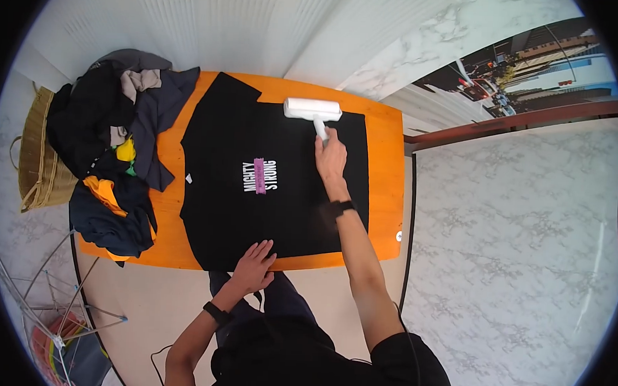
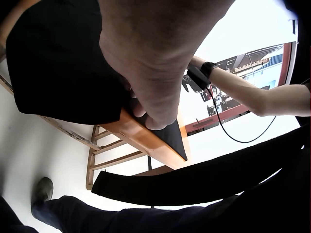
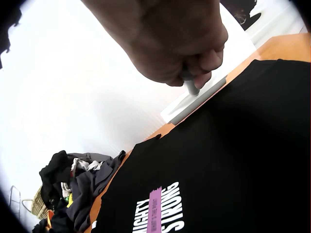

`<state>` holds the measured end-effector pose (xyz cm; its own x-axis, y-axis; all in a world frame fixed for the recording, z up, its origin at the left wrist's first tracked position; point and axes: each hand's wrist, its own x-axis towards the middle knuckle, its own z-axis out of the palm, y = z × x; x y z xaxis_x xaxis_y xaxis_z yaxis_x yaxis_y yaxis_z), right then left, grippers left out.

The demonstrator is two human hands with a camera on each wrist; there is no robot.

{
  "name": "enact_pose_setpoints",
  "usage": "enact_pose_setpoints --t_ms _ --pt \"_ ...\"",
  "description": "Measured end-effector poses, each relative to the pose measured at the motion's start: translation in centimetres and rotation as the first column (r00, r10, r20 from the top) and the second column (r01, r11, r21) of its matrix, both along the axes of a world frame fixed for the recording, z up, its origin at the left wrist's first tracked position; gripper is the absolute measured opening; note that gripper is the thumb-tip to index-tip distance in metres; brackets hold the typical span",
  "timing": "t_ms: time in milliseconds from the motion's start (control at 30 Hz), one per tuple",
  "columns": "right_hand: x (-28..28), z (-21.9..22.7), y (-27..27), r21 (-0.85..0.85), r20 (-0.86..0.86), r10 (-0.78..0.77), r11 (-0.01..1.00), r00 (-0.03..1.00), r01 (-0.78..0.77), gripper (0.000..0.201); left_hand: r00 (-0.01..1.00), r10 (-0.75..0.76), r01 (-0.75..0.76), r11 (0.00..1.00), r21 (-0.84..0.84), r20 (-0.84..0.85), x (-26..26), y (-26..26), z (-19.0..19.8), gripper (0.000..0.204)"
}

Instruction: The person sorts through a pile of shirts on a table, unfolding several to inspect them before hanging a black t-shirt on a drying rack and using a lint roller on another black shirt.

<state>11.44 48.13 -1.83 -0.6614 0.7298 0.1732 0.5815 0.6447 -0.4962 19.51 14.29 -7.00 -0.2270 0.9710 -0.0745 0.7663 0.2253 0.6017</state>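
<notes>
A black T-shirt [image 1: 222, 134] with a white and purple "MIGHTY STRONG" print lies spread over the orange table. My right hand [image 1: 332, 158] grips the handle of a white lint roller [image 1: 312, 110], whose head is at the shirt's far edge. In the right wrist view the fingers curl round the handle, with the roller [image 3: 194, 101] beyond them. My left hand [image 1: 252, 268] rests flat on the shirt's near edge, fingers extended. From the left wrist view, this hand [image 2: 150, 82] is over the table's edge, where black cloth hangs down.
A heap of dark clothes [image 1: 84, 128] covers the table's left end, beside a wicker basket [image 1: 44, 174]. A wire drying rack [image 1: 58, 341] stands on the floor at the lower left. The orange table [image 1: 387, 182] meets a white wall at its far side.
</notes>
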Motion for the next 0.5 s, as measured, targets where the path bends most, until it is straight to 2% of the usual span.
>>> enact_pose_setpoints --t_ms 133,200,333,467,500 --pt "6.8 1.1 -3.7 -0.02 -0.029 0.052 0.998 0.998 -0.053 0.029 0.999 0.033 -0.032 0.999 -0.004 0.01 0.1 -0.4 0.6 0.064" --pt "11.2 1.6 -6.2 -0.056 0.01 0.049 0.997 0.999 -0.049 0.03 0.999 0.032 -0.032 0.999 -0.022 -0.004 -0.1 -0.9 0.5 0.065" --pt "20.0 1.5 -12.0 -0.126 0.112 -0.034 0.991 0.993 0.048 0.031 0.996 0.055 -0.057 0.998 -0.029 -0.065 -1.1 -0.9 0.8 0.067" --pt "27.3 1.4 -17.6 -0.104 0.061 -0.09 0.99 0.994 0.096 0.033 0.992 -0.004 -0.002 0.999 -0.048 -0.126 -2.1 0.0 0.8 0.068" --pt "28.6 1.8 -18.8 -0.141 0.119 -0.114 0.981 0.986 0.13 0.034 0.992 -0.028 0.022 0.999 -0.049 -0.127 -2.3 0.4 0.8 0.068"
